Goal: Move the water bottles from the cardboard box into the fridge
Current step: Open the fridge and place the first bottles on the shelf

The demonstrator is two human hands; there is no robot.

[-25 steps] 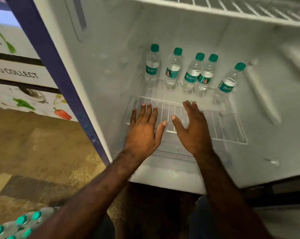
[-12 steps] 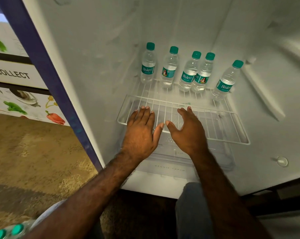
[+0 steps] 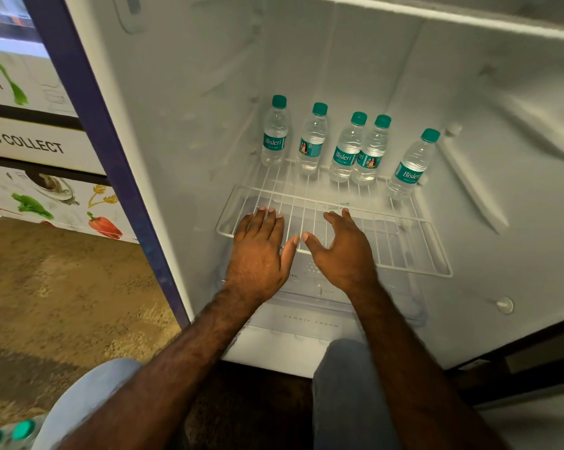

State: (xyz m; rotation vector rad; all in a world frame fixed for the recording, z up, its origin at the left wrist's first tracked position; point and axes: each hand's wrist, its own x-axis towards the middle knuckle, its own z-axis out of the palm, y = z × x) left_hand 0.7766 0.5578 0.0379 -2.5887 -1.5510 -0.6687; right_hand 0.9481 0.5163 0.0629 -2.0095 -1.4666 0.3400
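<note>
Reaching into the fridge (image 3: pixel 183 131), the left hand (image 3: pixel 258 254) and right hand (image 3: pixel 342 251) hover flat-fingered and empty over the wire shelf (image 3: pixel 413 251). Five Bisleri water bottles (image 3: pixel 347 151) stand upright along its back.

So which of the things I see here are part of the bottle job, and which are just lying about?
Part of the job:
- five water bottles standing at the back of the wire shelf
- more bottles at the bottom left corner
- left hand and right hand, both open and empty

Just lying about:
- printed boxes beside the fridge
- veggie drawer
</note>
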